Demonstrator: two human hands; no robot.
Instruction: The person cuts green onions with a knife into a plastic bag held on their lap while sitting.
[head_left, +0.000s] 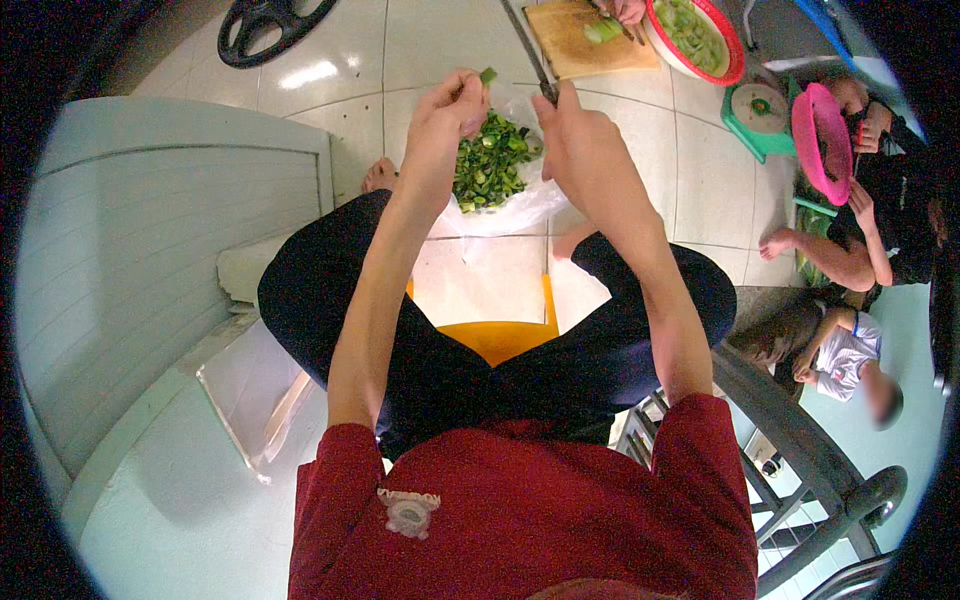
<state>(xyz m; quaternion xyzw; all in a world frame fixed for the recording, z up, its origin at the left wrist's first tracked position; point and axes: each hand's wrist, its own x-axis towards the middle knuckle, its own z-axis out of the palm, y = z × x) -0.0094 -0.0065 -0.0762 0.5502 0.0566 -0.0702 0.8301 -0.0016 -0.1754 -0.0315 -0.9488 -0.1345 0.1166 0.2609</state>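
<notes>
My left hand pinches a small green vegetable piece between thumb and fingers. A long knife is gripped in my right hand, its blade pointing away from me. Below and between both hands, a clear plastic bag lies open on the floor. Chopped green vegetable pieces fill it, partly hidden by my left hand.
Ahead on the tiled floor, another person's hand works at a wooden cutting board. Beside it is a red-rimmed bowl of sliced vegetable. To the right are a green scale and a person holding a pink basket.
</notes>
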